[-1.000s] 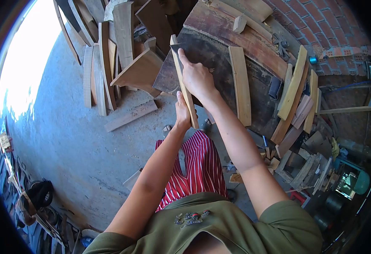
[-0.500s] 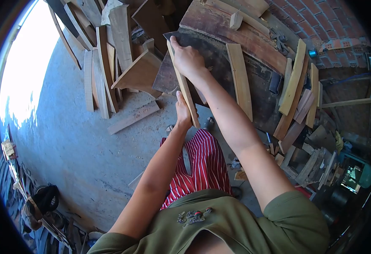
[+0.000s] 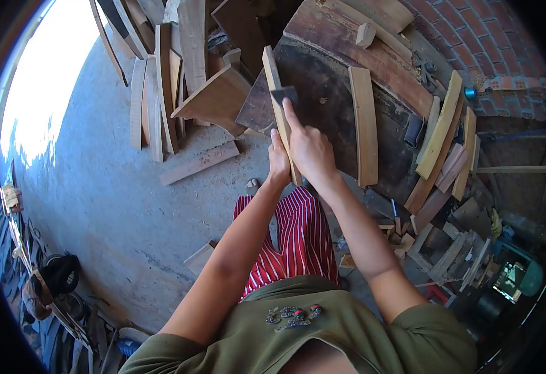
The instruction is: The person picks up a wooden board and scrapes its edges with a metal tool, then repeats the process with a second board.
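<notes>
A narrow, slightly curved wooden strip (image 3: 273,76) is held out in front of me, its near end above my striped trousers. My left hand (image 3: 278,159) is wrapped round the strip's lower part, with the thumb pointing up along its side. Against the strip's edge, near its middle, lies a small dark sanding piece (image 3: 285,94). My right hand (image 3: 310,146) has its index finger stretched onto this dark piece and its other fingers curled. The part of the piece under that finger is hidden.
The dark workbench (image 3: 310,71) bears a curved board (image 3: 363,124) and a small wood block (image 3: 365,35). Curved boards lean on its right side. More planks (image 3: 192,50) stand at the upper left. A loose plank (image 3: 199,163) lies on the floor.
My right hand has come down the strip towards me from its far end, bringing the dark piece along. The view has shifted a little, and the strip now appears steeper.
</notes>
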Demonstrator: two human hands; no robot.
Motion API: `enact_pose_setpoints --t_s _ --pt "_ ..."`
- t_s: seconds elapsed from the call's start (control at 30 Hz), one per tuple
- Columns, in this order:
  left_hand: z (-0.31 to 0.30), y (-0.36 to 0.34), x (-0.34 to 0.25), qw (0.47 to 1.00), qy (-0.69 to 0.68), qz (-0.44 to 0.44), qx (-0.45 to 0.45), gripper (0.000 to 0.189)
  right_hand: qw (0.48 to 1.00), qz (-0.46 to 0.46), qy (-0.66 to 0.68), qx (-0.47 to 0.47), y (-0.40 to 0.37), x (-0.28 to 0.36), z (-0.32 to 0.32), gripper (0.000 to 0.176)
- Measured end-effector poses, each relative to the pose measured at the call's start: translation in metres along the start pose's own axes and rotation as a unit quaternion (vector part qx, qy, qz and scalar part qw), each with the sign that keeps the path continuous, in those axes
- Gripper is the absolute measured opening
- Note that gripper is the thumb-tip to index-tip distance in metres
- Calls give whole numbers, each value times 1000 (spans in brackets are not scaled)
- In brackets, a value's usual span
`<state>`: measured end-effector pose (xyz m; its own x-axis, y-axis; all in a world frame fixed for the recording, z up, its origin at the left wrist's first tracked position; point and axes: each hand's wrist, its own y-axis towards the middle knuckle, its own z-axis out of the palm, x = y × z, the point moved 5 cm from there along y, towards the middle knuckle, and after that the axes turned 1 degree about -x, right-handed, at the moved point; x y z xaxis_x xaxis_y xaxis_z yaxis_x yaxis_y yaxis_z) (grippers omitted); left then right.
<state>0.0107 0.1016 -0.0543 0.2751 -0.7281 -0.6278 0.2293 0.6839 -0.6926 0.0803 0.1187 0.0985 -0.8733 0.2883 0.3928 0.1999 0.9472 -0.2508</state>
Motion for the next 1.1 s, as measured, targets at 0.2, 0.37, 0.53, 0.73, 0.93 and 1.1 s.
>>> enact_pose_setpoints --t_s 0.2,0.37,0.53,0.73,0.93,1.1 --pt "6 -9 -14 1000 -5 2 -12 69 1000 -11 -13 -11 11 2 3 66" --pt "0 5 -1 1000 1 -29 1 69 998 -20 5 -61 45 5 0 67" --pt "4 -9 -22 947 156 281 2 69 1000 -3 14 -7 -7 3 0 64" --pt "-5 5 1 1000 18 -18 8 71 996 -24 26 -82 67 5 0 62" --pt "9 -4 -9 997 -67 32 -30 69 999 -6 29 -14 13 2 -1 63" --pt "-6 7 4 999 8 -42 -11 71 995 -31 3 -89 96 11 -7 59"
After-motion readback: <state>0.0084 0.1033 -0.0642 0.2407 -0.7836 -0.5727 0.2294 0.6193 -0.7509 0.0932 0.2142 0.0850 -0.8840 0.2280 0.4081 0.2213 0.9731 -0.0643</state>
